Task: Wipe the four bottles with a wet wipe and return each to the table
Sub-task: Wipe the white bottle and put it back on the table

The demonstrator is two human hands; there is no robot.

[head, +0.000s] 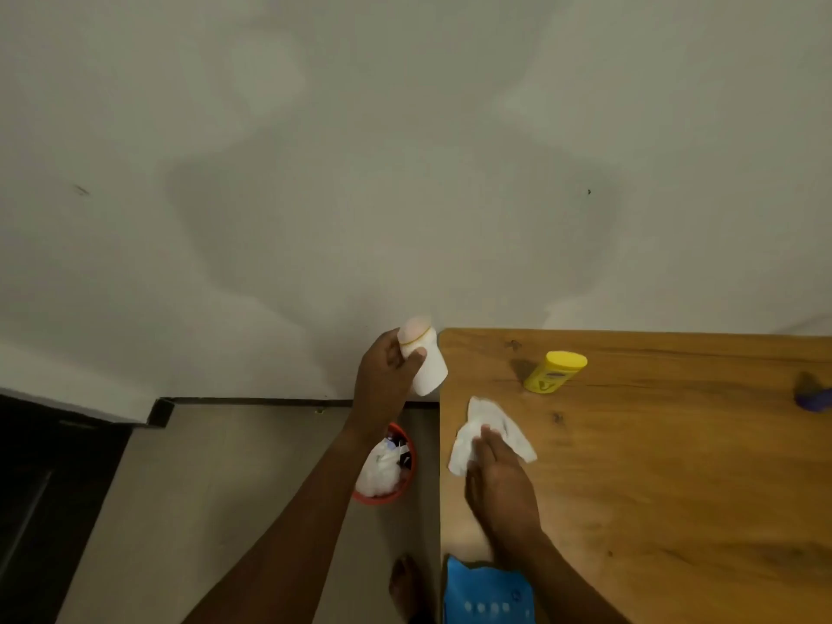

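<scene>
My left hand (387, 371) grips a white bottle (427, 371) with a pale rounded cap, held in the air just off the left edge of the wooden table (675, 488). A crumpled white wet wipe (490, 427) lies on the table near that edge, and my right hand (499, 479) rests on it, with the fingers on its lower part. Further back on the table is a yellow bottle (554, 372). At the right edge of the view a blue-purple bottle (812, 394) is only partly seen and blurred.
A red bin (387, 466) filled with white waste stands on the floor left of the table, below my left arm. A blue packet (488, 592) lies at the table's near left corner. A bare foot (407, 583) is beside it. A pale wall fills the background.
</scene>
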